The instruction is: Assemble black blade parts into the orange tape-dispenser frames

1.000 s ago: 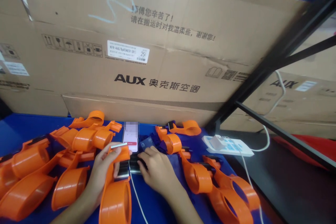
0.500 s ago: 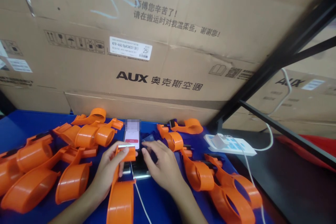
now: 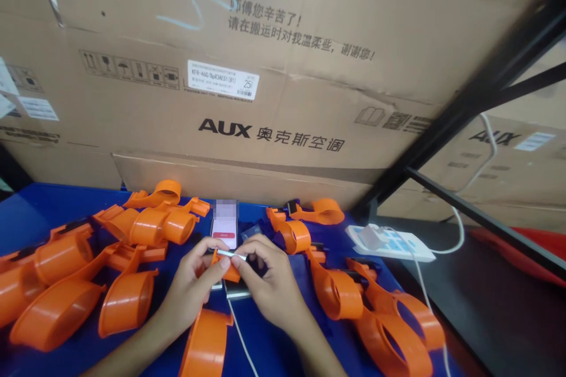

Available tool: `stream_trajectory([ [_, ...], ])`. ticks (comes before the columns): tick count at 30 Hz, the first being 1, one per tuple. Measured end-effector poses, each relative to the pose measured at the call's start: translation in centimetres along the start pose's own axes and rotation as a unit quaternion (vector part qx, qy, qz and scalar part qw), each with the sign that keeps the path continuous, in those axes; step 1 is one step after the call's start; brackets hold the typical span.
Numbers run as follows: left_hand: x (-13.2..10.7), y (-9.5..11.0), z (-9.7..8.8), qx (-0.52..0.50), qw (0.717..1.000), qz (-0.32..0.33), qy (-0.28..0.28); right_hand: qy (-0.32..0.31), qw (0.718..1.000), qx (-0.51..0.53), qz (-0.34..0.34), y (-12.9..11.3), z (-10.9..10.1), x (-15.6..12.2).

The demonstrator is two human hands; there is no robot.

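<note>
L hand (image 3: 194, 283) grips orange looped plastic dispenser (image 3: 206, 341), R hand (image 3: 272, 283) pinching its silvery toothed strip (image 3: 231, 254), mid blue desk (image 3: 62, 195), short of far edge. Prob. strip-seating step; next needs even fingertip pressure.

Orange holder (image 3: 206, 341): middle behind the left hand (image 3: 194, 277), toothed end partly behind the right hand (image 3: 272, 274); its foot runs off my view, toward seven.
Phone (image 3: 224, 230): upper screen blurred, between seven and eight.
White label (image 3: 221, 78): finest print unreadable, between ten and eleven.
Red thing (image 3: 522, 250): cut off past three.
</note>
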State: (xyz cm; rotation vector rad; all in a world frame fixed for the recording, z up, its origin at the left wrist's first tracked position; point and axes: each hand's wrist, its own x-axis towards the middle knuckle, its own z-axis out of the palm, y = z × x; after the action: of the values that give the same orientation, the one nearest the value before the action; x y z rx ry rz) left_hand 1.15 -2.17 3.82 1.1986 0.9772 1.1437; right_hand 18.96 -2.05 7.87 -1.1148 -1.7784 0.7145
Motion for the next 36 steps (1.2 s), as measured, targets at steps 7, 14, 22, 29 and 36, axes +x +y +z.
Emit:
stream_trajectory([
  [7,0.9,1.5,-2.5,-0.096,0.992,0.041,0.064,0.081,0.995,-0.058,-0.005,0.6,-3.6,0.2],
  [14,0.8,3.0,-2.4,-0.174,0.982,0.046,0.05,-0.199,0.962,-0.182,-0.04,0.4,-4.0,-0.3],
  [22,0.8,1.0,-1.9,-0.139,0.989,0.02,0.043,-0.26,0.929,-0.263,-0.022,1.2,-2.3,-0.6],
  [29,0.7,0.5,-1.8,-0.107,0.993,0.016,0.047,-0.258,0.932,-0.256,-0.013,1.1,-2.5,-0.8],
  [36,0.4,0.4,-0.1,-0.108,0.989,0.018,0.095,-0.189,0.977,-0.088,-0.048,-0.5,-1.9,-0.4],
])
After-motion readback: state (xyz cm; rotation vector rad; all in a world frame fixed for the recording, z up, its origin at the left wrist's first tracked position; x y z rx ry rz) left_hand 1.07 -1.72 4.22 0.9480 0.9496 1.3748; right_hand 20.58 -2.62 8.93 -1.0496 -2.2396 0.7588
